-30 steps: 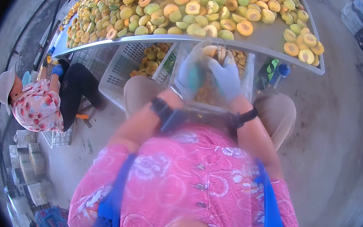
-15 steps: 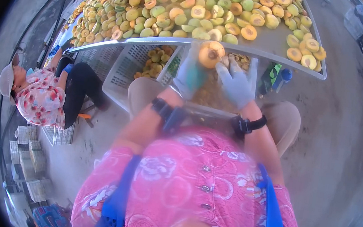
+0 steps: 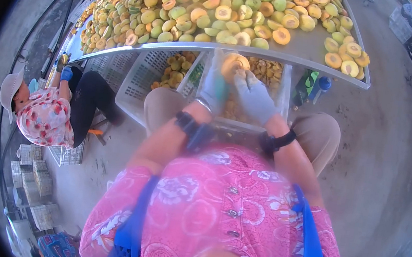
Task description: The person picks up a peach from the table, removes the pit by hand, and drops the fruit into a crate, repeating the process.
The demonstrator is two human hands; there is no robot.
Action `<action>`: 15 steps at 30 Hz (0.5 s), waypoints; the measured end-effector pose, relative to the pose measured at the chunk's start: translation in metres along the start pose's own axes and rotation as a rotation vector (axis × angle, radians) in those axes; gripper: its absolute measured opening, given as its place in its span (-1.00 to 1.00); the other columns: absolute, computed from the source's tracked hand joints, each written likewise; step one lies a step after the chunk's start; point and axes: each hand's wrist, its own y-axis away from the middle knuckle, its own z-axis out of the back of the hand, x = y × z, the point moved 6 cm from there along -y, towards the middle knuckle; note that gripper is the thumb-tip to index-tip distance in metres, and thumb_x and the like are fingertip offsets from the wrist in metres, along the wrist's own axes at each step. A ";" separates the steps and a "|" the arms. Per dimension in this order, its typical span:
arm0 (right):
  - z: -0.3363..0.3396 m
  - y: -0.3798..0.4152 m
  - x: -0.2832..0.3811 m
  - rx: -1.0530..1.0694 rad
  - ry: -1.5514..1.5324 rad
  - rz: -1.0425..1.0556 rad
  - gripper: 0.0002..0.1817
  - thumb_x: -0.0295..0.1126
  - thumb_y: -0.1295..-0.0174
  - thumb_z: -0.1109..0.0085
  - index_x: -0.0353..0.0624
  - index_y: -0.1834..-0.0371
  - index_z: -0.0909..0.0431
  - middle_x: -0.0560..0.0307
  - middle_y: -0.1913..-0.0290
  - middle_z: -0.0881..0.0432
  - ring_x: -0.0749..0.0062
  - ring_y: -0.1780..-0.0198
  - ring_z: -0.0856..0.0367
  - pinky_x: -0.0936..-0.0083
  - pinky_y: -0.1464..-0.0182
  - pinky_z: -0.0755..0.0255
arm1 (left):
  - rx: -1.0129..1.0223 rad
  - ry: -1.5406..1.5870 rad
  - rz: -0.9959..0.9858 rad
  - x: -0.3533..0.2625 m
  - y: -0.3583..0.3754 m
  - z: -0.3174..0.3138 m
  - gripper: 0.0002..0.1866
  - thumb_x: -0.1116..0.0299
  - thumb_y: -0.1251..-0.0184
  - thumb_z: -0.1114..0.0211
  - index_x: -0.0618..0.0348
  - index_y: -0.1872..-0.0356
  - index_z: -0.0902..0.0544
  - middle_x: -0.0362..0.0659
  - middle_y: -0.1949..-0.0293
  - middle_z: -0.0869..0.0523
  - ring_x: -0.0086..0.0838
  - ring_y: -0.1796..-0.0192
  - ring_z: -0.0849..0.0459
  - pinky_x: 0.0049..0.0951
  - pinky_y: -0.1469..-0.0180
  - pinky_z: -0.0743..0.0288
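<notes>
A peach half [image 3: 233, 65], orange on its cut face, is held up just below the front edge of a metal table. My left hand [image 3: 214, 89], in a pale glove with a green patch, is closed around its left side. From the right, my gloved right hand [image 3: 257, 100] has its bent fingers pinched together against the fruit; whatever is between them is too blurred to make out. Between my knees, under both hands, sits a white crate [image 3: 286, 92] with many small orange-brown pieces in it.
Halved peaches [image 3: 194, 11] cover much of the metal table [image 3: 306, 47]. A second white crate [image 3: 132, 81] with fruit stands left. Green and blue items [image 3: 319, 86] lie under the table's right end. A co-worker [image 3: 46, 109] sits at the left; stacked crates [image 3: 37, 180] stand behind.
My right hand has shifted left and closed in on the peach half, which has come slightly lower and left, tilted differently. The co-worker has drawn both hands in together.
</notes>
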 end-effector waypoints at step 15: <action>-0.018 -0.002 -0.025 -0.021 -0.138 -0.034 -0.47 -0.06 -0.47 0.14 -0.37 -0.14 -0.46 -0.34 -0.01 -0.61 -0.10 -0.08 -0.58 0.23 -0.13 -0.40 | -0.388 -0.105 0.045 -0.003 -0.012 0.009 -0.37 -0.20 -0.53 0.20 0.18 0.21 -0.62 -0.19 0.40 -0.60 -0.44 0.34 -0.56 -0.42 0.21 -0.53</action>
